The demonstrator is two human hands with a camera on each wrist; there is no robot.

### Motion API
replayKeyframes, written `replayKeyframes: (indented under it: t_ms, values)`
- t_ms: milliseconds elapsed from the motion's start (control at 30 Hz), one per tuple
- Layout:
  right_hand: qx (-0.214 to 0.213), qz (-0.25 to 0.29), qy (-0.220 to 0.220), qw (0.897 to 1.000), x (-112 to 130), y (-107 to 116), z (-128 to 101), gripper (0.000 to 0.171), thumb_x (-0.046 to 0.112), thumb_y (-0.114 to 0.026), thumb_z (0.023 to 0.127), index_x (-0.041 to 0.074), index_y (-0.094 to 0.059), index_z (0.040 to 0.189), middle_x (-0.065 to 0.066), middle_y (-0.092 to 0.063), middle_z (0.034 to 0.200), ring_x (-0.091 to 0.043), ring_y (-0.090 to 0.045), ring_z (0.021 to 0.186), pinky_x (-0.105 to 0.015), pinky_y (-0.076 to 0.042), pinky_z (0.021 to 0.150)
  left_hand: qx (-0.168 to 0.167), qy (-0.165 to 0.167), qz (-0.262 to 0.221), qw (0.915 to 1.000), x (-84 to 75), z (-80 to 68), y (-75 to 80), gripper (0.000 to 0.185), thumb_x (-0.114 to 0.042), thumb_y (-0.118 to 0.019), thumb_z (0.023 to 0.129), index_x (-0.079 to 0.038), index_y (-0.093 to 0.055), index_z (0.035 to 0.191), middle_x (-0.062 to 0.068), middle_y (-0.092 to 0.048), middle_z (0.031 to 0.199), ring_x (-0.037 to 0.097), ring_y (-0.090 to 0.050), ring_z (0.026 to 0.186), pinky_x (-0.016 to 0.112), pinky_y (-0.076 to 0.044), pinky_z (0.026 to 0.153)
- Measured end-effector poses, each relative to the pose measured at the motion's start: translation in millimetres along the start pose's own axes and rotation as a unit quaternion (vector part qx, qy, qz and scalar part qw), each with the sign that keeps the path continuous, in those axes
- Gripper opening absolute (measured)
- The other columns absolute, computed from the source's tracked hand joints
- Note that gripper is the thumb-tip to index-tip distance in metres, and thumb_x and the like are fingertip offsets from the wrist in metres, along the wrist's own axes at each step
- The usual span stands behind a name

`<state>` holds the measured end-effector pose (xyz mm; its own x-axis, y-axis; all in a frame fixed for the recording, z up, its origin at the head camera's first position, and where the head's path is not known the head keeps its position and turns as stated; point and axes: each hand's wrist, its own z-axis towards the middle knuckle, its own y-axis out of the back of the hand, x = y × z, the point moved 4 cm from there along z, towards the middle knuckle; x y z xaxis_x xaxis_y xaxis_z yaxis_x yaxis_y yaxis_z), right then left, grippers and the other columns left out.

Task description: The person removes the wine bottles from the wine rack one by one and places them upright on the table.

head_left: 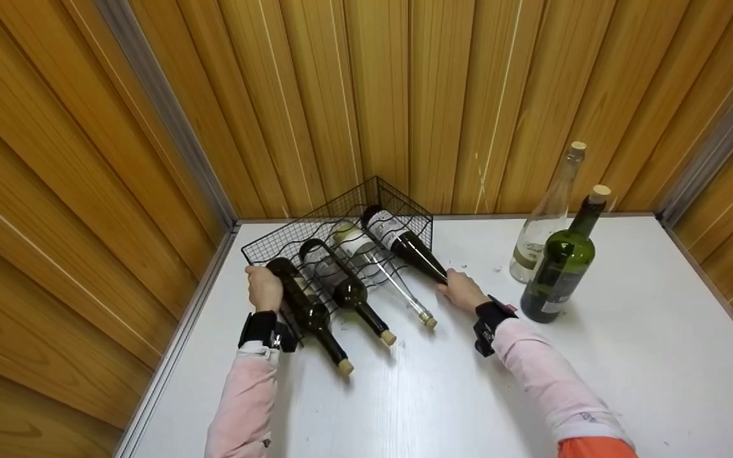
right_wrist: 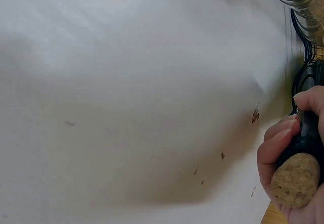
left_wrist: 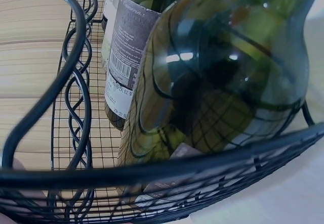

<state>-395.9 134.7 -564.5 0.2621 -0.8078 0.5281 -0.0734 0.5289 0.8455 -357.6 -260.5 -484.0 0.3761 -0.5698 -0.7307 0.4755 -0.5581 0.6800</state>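
A black wire rack (head_left: 366, 197) stands in the table's back corner with several wine bottles lying in it, necks toward me. My left hand (head_left: 264, 287) grips the rack's front left corner, beside the leftmost dark bottle (head_left: 306, 305). My right hand (head_left: 462, 291) curls round the neck of the rightmost dark bottle (head_left: 404, 245). In the right wrist view its fingers (right_wrist: 277, 140) wrap that dark neck just behind the cork (right_wrist: 295, 179). The left wrist view shows the rack's wire rim (left_wrist: 152, 171) close up, with a green bottle (left_wrist: 228, 72) behind it.
Two corked bottles stand upright to the right of the rack: a clear one (head_left: 548, 216) and a green one (head_left: 560, 264) in front of it. The white table (head_left: 627, 356) is walled by wood panels at the back and both sides.
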Motion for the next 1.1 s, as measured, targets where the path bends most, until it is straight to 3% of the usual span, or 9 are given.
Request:
replayKeyframes:
  t_ms: [267,433,733,1100]
  values:
    - [0.003,0.005,0.012,1.0,-4.1,11.2,-17.1,0.026,0.017,-0.062,0.085,-0.005,-0.048,0.083,-0.018,-0.052,0.067,-0.035,-0.055,0.064,-0.046,-0.044,0.058,-0.006,-0.003,0.006,1.0,-0.9,0.7,-0.6,0.025,0.001,-0.037,0.085,0.013,-0.034,0.107,0.03,-0.055,0.093,0.047,-0.056,0.078,0.055,-0.044,0.063]
    - [0.015,0.01,0.001,1.0,-5.4,15.9,-28.8,0.027,0.017,-0.059,0.087,-0.008,-0.049,0.087,-0.016,-0.052,0.067,-0.033,-0.055,0.063,-0.044,-0.046,0.056,0.0,-0.001,-0.001,1.0,-0.9,0.8,-1.1,0.025,0.001,-0.036,0.085,0.012,-0.034,0.108,0.03,-0.055,0.093,0.047,-0.056,0.079,0.055,-0.044,0.063]
    - [0.039,0.035,-0.03,0.998,-4.0,33.9,-50.4,0.016,0.011,-0.056,0.088,-0.002,-0.047,0.085,-0.01,-0.05,0.067,-0.025,-0.05,0.057,-0.036,-0.044,0.049,0.003,-0.006,-0.007,1.0,-0.4,0.3,-0.1,0.026,0.001,-0.035,0.085,0.012,-0.033,0.108,0.031,-0.054,0.093,0.047,-0.055,0.08,0.056,-0.043,0.064]
    - [0.026,-0.028,-0.002,0.999,1.8,60.4,-70.9,0.021,0.015,-0.057,0.084,-0.001,-0.046,0.077,-0.008,-0.046,0.061,-0.022,-0.046,0.051,-0.036,-0.04,0.046,-0.001,0.003,0.009,1.0,0.3,1.0,-1.5,0.025,0.001,-0.035,0.086,0.012,-0.033,0.109,0.03,-0.055,0.094,0.047,-0.056,0.081,0.055,-0.044,0.065]
